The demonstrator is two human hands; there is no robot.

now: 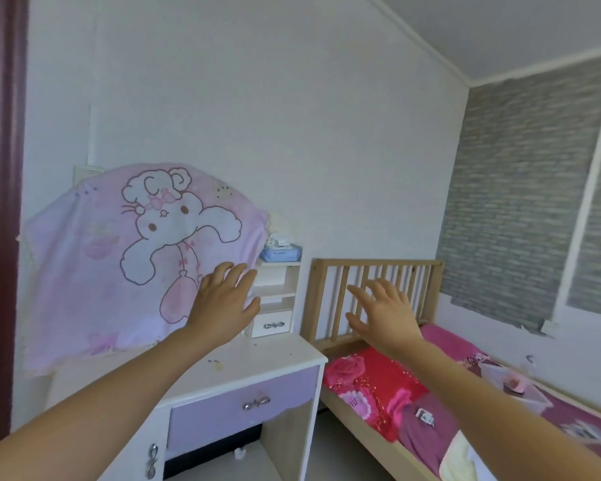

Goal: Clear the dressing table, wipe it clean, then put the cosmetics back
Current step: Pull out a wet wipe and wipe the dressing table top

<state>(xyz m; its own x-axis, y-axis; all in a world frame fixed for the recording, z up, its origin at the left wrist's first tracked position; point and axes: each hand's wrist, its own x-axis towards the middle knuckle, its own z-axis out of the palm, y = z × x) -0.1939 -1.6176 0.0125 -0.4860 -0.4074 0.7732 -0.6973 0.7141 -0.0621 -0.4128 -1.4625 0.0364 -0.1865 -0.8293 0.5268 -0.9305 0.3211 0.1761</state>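
Now, table (257,355): top is looking cleared, though yellowish spots (217,364) are showing, so wiping seems left.
Left grip (222,300): hanging open-fingered, holding nothing, with the table lying just below it.
Right grip (386,314): likewise spread and empty, hovering above the bed (353,423).
Cosmetics: small blurred things (425,416) are lying on the bed below the right grip, possibly these.

White dressing table (278,354), shut lilac drawer (219,416) with silver bow handle (256,403), yellowish specks (218,364) on top, pink cartoon cloth (94,272) draped over its back

Bare left hand (222,303) and right hand (386,315), forearms bare too.
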